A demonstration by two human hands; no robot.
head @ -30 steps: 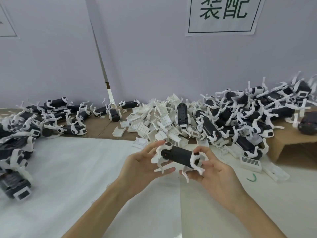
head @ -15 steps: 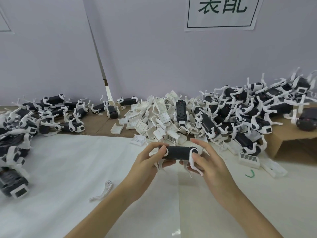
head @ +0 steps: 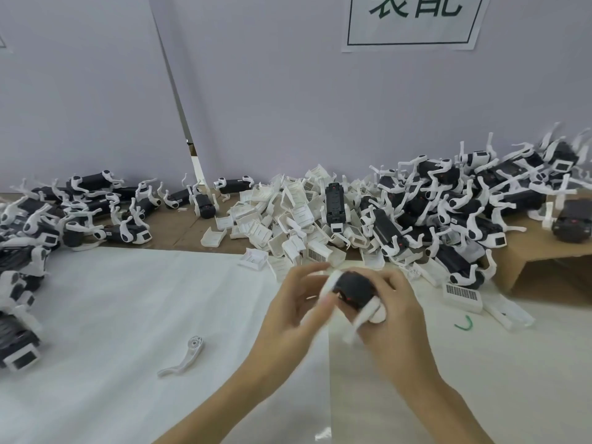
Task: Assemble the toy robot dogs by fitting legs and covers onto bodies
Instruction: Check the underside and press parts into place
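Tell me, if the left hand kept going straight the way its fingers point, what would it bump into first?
Probably the heap of loose white plastic covers just beyond the left hand, whose fingers point up and away around the black toy dog body. Depth is hard to judge.

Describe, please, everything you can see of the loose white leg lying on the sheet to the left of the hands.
The loose white leg is one slim, curved piece of what looks like matte white plastic. Its upper end is a round hub with a small hole and moulded detail; from there a narrow shank bends down and leftward to a flattened, pointed foot. It lies flat on the white sheet, hub farther from the camera and foot nearer. Nothing else touches it: it lies apart from both hands and from the piles of parts.
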